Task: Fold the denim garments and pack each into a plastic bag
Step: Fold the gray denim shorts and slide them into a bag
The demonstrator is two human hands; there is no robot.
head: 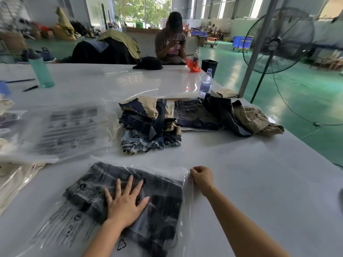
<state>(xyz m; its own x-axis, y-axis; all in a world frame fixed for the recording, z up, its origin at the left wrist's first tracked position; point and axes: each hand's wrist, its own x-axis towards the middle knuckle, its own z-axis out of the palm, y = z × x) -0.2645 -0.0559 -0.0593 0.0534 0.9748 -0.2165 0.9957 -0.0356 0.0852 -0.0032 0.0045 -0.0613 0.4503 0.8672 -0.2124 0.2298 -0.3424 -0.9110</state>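
While left hand (126,201) presses flat, right hand (201,176) pinches bag (55,223) edge (table (250,173) bare beside)

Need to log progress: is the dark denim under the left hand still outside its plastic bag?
No, the dark denim already lies inside the printed plastic bag, with the left hand pressing flat on top.

A clear plastic bag printed with black text and recycling symbols (61,225) covers a dark washed-blue folded denim garment (163,199) on the glossy white table (250,173), beyond which lie a navy, pale-blue and tan stack of denim pieces (148,125), a khaki crumpled jacket (258,119) and a teal translucent water bottle (40,69).
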